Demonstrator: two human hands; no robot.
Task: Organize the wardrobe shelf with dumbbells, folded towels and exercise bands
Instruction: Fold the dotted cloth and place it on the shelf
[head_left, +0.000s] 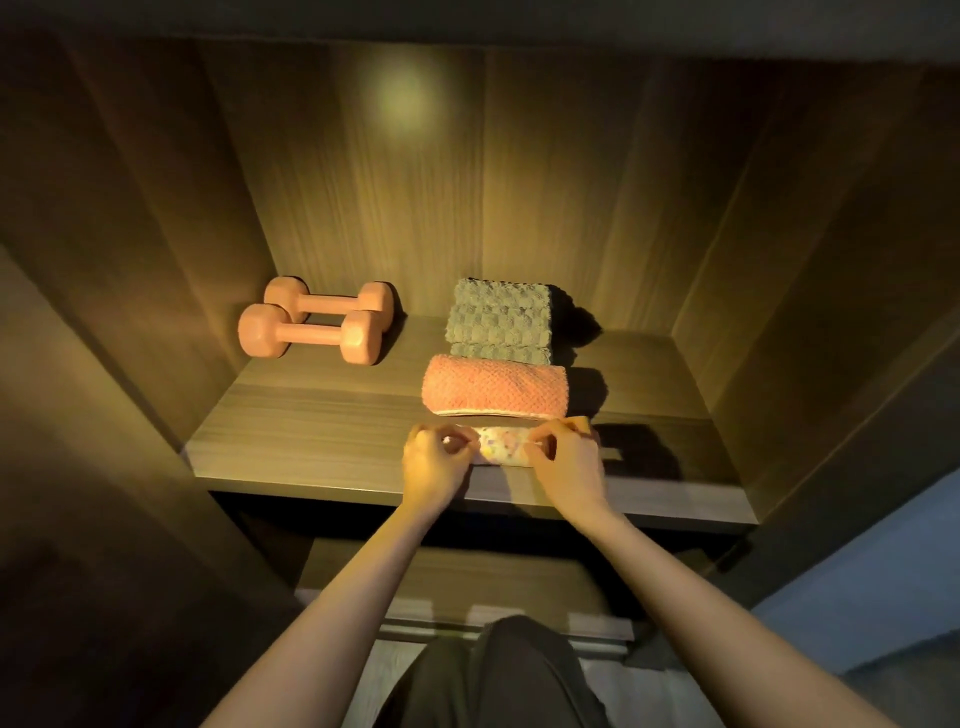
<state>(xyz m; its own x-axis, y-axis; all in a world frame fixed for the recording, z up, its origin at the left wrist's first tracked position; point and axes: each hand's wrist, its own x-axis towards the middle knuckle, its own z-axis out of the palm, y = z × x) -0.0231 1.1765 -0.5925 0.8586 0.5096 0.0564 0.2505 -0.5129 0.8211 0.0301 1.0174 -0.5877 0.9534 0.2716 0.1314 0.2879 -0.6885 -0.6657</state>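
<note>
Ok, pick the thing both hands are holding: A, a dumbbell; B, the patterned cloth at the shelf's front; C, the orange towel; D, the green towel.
B: the left hand and right hand each pinch an end of the patterned cloth, which lies in front of the orange towel.

A wooden back panel (467, 182) with upright grain is seen, and a round pale patch of light (408, 101) is reflected high on it. It is flanked by a left side wall (156, 234) and a right side wall (779, 234). A lower board (467, 582) is left in shadow below. Dark trousers (498, 680) are shown at the bottom edge, over a pale floor (384, 686). A blue surface (857, 597) is seen at lower right.
</note>
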